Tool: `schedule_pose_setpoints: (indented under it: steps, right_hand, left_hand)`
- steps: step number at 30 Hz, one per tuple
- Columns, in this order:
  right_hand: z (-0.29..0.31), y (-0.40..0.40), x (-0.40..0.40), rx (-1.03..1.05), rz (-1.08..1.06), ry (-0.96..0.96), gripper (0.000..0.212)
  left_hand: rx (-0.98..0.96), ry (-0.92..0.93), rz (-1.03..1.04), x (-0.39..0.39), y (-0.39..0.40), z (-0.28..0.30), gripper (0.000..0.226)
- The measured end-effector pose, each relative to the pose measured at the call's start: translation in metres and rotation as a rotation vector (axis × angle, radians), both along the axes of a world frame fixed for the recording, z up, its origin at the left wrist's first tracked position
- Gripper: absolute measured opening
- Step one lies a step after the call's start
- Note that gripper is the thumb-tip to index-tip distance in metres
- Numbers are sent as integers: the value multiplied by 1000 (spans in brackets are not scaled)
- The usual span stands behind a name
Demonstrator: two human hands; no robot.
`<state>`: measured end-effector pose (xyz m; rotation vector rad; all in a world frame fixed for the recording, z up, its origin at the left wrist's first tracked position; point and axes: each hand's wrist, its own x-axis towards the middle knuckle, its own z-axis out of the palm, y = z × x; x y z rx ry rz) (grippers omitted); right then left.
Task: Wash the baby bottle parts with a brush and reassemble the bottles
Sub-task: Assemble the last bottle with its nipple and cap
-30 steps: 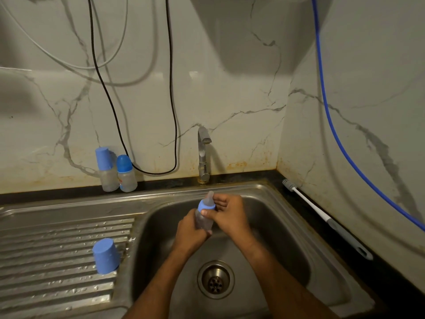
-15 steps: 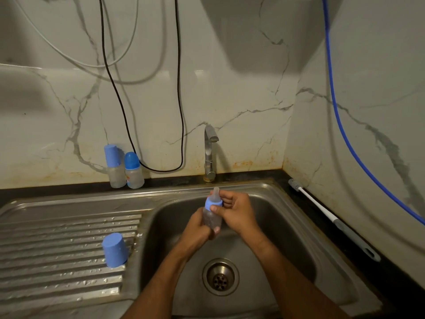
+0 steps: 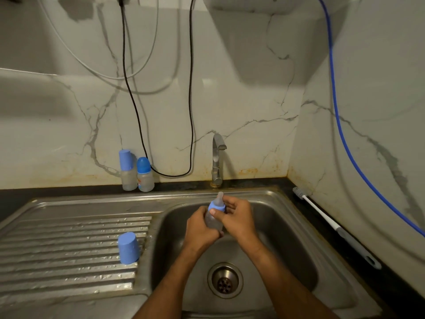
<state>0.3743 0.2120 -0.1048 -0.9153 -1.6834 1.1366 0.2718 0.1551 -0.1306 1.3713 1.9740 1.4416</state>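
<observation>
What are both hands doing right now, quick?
Left hand: grips the body of the baby bottle over the sink.
Right hand: fingers curled round the bottle's blue collar.

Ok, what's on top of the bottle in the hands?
A blue collar with a clear teat sits on the bottle. No cap covers it. The right hand's fingers hide the collar's right side.

white marble-look wall (image 3: 241,100) with rust stains, black cable (image 3: 125,65) at 11, blue hose (image 3: 340,125) at 2, dim light.
</observation>
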Motion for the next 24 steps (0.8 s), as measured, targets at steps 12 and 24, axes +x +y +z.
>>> schedule_pose_setpoints:
  steps: [12,24]
  right_hand:
    - [44,-22,-23,127,96,64,53]
    - [14,-95,-112,197,283,-156,50]
  left_hand:
    - [242,92,131,-51,-38,67,54]
    - [224,53,422,-160,-145,68,50]
